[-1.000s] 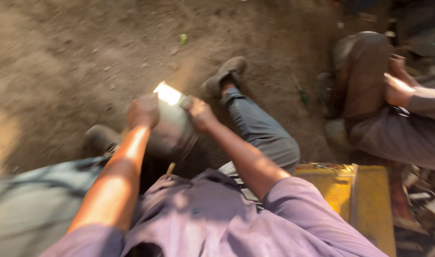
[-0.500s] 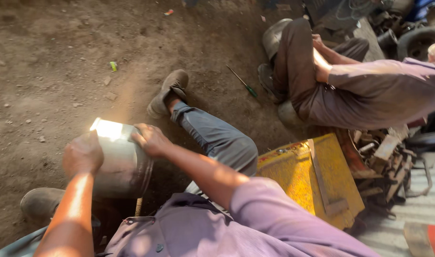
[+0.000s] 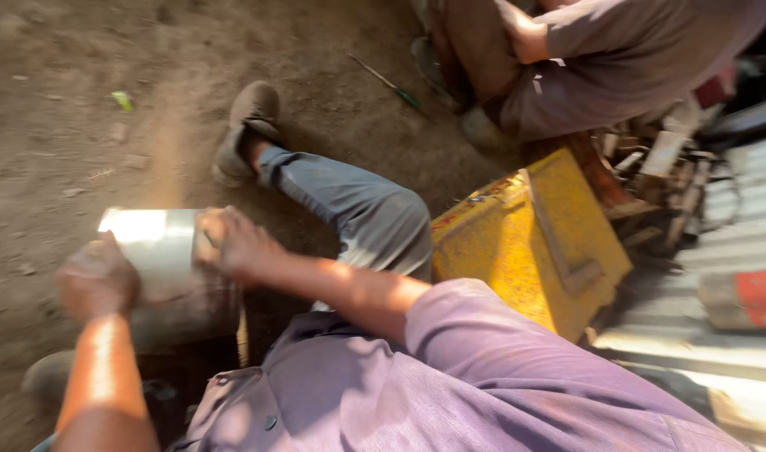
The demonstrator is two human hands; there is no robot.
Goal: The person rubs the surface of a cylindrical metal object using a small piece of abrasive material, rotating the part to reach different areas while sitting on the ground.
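Both my hands slid left with the metal cylinder (image 3: pixel 161 276); left hand (image 3: pixel 98 280) and right hand (image 3: pixel 232 243) clasped its sides, axis pointing away from me.

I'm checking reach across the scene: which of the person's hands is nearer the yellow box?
Right. The right hand rests on the metal cylinder on the side toward the yellow box; the left hand grips its far side.

We note bare dirt ground (image 3: pixel 73 92), sunlit in patches, with a green scrap (image 3: pixel 122 100) and a screwdriver (image 3: pixel 386 84) lying on it. We list a yellow box (image 3: pixel 529 243) at right, scrap metal (image 3: pixel 659 172) just behind it, and corrugated sheet (image 3: pixel 718 251) alongside.
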